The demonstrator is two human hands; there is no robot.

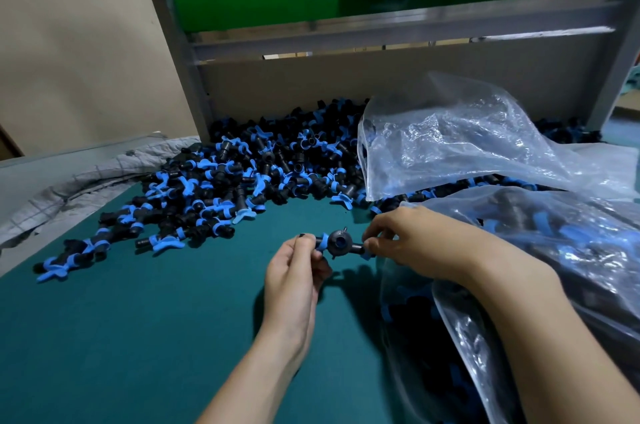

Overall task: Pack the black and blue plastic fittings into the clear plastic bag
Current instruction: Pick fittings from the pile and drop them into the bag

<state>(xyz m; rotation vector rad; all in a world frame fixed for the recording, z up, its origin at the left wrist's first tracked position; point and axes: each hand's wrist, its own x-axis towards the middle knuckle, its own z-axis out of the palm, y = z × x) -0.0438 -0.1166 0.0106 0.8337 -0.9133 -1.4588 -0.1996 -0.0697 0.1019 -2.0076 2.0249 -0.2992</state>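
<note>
Fitting [337,244], judged light, rigid and slick, is pinched at opposite stub ends by left hand [298,271] and right hand [405,236], just beside the clear bag [450,319].

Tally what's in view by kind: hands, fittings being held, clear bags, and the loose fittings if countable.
Hands: 2, left hand, right hand
Held fitting: 1, pinched by both
Clear bags: 2 I can tell apart, upper bag, lower bag holding fittings
Loose pile: 1, fittings too many to count
Total: 6
</note>
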